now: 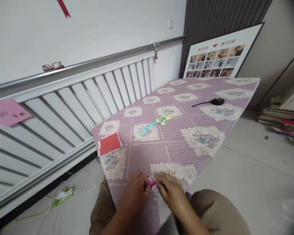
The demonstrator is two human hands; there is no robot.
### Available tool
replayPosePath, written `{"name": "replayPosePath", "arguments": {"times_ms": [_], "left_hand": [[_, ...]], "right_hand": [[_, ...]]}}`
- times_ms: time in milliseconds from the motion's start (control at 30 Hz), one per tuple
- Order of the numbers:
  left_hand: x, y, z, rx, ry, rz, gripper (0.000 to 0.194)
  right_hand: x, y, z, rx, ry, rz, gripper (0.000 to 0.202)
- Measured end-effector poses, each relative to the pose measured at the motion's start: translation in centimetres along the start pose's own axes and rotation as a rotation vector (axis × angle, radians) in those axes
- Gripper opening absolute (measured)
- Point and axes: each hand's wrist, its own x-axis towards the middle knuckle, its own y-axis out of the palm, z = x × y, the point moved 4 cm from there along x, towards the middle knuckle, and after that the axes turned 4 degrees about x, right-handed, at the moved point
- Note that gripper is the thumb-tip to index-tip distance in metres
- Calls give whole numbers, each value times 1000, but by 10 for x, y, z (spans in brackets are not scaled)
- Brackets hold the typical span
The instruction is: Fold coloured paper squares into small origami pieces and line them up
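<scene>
A small folded piece of pink paper (152, 184) is pinched between my two hands, low over the near end of the table. My left hand (137, 189) grips its left side with thumb and fingers. On the other side, my right hand (170, 188) has its thumb and fingertips closed on the paper's right edge. Beyond them, several small folded paper pieces in green, blue and yellow lie in a loose row, among them a blue folded piece (144, 130) and a yellow folded piece (169, 116). To the left rests a stack of coloured paper sheets (110, 144), red on top.
A patterned purple tablecloth (147, 153) covers the table. Farther right lies a black round object with a thin tail (217, 101). A white radiator (88, 98) runs along the left wall, and a power strip (63, 195) sits on the floor. A photo board (215, 58) leans behind.
</scene>
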Motion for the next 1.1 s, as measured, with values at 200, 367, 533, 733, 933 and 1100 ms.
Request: {"name": "replayPosePath", "arguments": {"times_ms": [200,367,533,733,933,1100], "left_hand": [[3,0,-6,115,-100,119,18],[5,-5,-15,162,-78,133,19],[5,-8,-20,238,-37,168,18],[7,-12,-28,364,66,269,20],[11,-12,-30,432,107,218,21],[16,-4,-26,445,98,231,22]], "right_hand": [[1,-1,1,-10,15,8,16],[1,-2,3,-11,20,27,14],[1,-2,4,-11,35,47,13],[2,-4,6,-15,43,49,12],[2,-5,7,-20,28,35,13],[1,-6,8,-9,12,18,13]]}}
